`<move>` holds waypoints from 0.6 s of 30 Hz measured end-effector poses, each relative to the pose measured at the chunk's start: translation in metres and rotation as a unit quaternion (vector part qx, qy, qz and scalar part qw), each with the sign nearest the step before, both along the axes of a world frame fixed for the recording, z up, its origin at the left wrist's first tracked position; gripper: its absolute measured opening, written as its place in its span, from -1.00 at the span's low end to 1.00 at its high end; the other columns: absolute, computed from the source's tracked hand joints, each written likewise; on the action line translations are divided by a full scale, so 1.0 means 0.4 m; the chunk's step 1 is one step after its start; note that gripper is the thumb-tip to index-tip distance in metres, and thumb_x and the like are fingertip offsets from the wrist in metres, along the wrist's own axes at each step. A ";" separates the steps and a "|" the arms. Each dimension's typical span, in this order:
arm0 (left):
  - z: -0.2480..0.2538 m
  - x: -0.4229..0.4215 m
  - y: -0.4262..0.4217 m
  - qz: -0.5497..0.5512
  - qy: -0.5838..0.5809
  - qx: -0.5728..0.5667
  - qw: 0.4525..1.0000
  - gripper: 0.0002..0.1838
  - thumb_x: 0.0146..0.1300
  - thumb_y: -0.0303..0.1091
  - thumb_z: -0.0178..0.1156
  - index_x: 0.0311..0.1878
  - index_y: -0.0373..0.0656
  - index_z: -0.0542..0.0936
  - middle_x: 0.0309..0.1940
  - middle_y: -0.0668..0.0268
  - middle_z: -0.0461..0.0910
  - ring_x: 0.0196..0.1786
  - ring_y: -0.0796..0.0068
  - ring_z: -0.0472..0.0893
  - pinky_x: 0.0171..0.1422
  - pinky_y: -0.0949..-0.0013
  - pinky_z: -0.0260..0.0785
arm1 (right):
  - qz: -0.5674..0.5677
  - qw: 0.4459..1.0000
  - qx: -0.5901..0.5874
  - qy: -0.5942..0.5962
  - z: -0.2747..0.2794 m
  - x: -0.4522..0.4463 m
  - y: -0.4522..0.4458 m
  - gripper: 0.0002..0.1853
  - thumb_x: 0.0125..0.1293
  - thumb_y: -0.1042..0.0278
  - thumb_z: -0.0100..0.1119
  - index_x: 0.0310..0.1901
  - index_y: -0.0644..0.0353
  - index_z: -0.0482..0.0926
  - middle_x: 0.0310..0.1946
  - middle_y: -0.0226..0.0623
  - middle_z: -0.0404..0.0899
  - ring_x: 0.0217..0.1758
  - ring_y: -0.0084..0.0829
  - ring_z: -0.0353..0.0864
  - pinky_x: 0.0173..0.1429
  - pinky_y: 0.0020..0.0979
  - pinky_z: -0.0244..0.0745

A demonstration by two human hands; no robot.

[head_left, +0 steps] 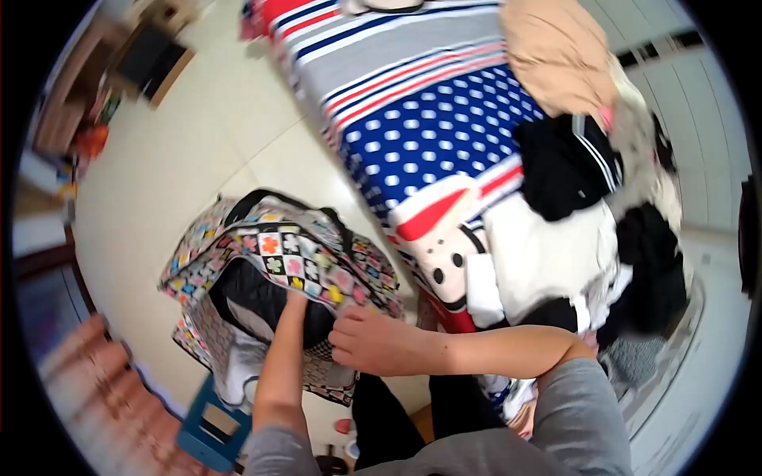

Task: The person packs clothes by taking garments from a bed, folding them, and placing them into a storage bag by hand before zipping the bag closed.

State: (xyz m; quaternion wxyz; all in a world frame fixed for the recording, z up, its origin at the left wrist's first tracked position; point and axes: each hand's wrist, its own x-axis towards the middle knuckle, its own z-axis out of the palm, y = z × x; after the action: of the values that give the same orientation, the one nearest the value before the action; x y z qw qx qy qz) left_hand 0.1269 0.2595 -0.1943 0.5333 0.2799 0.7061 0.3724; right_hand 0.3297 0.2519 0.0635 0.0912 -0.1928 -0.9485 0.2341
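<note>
A large patterned fabric bag (270,246) with colourful flowers on black and white checks sits on the floor, its opening facing me. My left hand reaches into it; only the wrist (294,308) shows at the opening, and the fingers are hidden behind the flap. Dark, shiny black material (252,287) is visible inside. At the right edge of the opening, my right hand (367,341) is closed, its curled fingers gripping the bag's edge. Light grey cloth (242,365) hangs out at the bag's lower left.
A bed (397,55) with a striped, dotted cover stands ahead to the right. On it lie a black garment (567,166), white clothing (548,254) and a beige quilt (556,55). A blue plastic stool (208,428) stands at lower left, near a pinkish curtain (111,389).
</note>
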 end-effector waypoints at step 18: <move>0.589 0.243 -0.052 -0.038 0.041 -0.123 0.991 -0.38 0.28 -0.06 -0.19 0.31 -0.16 -0.01 0.33 0.16 -0.08 0.38 0.27 -0.10 0.40 0.28 -0.34 | -0.860 0.504 0.057 0.050 -0.003 1.067 -0.655 -0.60 -0.12 0.38 0.25 -0.20 0.26 0.37 -0.27 -0.12 0.41 -0.20 -0.14 0.40 -0.12 -0.28 0.32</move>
State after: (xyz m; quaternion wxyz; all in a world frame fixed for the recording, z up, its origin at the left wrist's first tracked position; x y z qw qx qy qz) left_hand 0.2241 0.2386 0.0412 0.5479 0.2541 0.7568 0.2501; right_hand 0.7566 -0.0102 0.0623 0.3056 -0.8964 -0.3210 -0.0046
